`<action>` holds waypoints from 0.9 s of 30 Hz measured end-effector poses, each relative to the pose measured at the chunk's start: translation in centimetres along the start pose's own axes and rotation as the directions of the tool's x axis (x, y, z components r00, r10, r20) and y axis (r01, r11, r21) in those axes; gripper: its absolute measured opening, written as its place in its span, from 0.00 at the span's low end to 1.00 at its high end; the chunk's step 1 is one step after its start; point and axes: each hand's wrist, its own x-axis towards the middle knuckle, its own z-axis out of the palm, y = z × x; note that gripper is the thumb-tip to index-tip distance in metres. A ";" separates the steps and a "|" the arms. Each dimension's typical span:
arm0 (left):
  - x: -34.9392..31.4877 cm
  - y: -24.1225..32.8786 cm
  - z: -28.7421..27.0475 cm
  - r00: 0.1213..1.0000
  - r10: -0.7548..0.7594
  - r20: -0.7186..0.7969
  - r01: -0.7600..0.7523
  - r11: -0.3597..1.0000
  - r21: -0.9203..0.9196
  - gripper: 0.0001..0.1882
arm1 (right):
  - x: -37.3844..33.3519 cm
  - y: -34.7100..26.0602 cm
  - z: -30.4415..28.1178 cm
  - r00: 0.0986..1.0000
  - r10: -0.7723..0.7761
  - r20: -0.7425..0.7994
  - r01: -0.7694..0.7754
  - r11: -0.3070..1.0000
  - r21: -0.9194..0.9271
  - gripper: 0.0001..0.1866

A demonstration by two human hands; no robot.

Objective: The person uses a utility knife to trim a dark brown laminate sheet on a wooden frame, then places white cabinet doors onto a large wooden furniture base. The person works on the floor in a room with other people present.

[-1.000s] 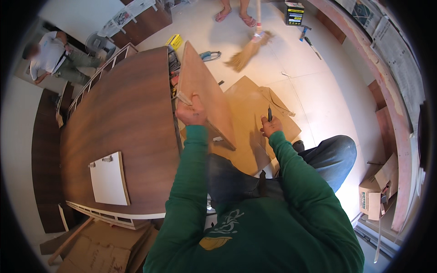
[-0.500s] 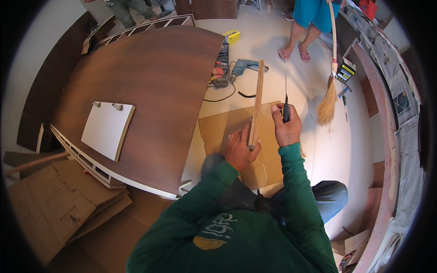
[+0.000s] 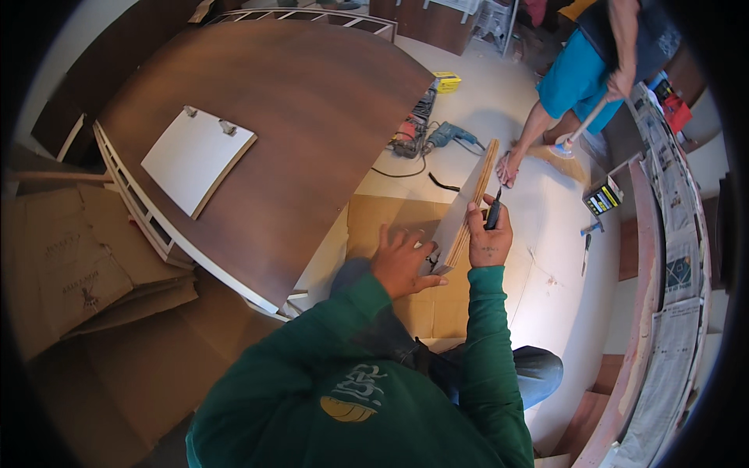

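Note:
A small panel (image 3: pixel 471 204) stands tilted on edge before me, its layered plywood edge facing up. By its lower end my left hand (image 3: pixel 402 261) has its fingers spread, the thumb at the panel's corner. A small metal fitting (image 3: pixel 434 256), perhaps a hinge, shows between those fingers and the panel, partly hidden. My right hand (image 3: pixel 490 240) is closed around the dark handle of a screwdriver (image 3: pixel 493 212), its tip pointing away from me. The right thumb rests against the panel's upper edge. Flattened cardboard (image 3: pixel 374 226) lies beneath the work.
A large brown panel (image 3: pixel 289 148) fills the left, bearing a white board (image 3: pixel 195 160) with two metal hinges. Beyond my hands lie a blue drill (image 3: pixel 449 136) and a black strip (image 3: pixel 443 182). At right, a person sweeps with a broom (image 3: pixel 563 160) near a hammer (image 3: pixel 593 227).
The panel has tipped rightward, showing its face. My left fingers have spread from their grip, and my right hand has come against the panel. The person with the broom has stepped closer and bent down.

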 end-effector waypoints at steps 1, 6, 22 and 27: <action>-0.3 -0.4 -0.2 0.998 -0.045 0.046 0.047 0.998 -0.052 0.46 | 0.2 0.0 0.5 0.999 -0.032 -0.009 0.032 0.998 -0.051 0.18; -0.5 -1.5 0.5 0.994 -0.087 0.062 0.093 0.989 -0.114 0.47 | 0.0 -0.2 1.4 1.000 -0.022 -0.013 0.020 0.994 -0.103 0.19; -8.7 -5.8 6.6 0.871 -0.483 -0.095 0.410 0.819 -0.403 0.53 | 0.8 0.5 2.4 0.999 -0.035 0.036 0.036 0.999 -0.024 0.20; -16.8 -8.0 5.3 0.521 -0.673 0.525 0.756 0.649 0.082 0.45 | 1.8 1.6 1.0 0.997 -0.024 0.078 0.032 0.995 -0.094 0.20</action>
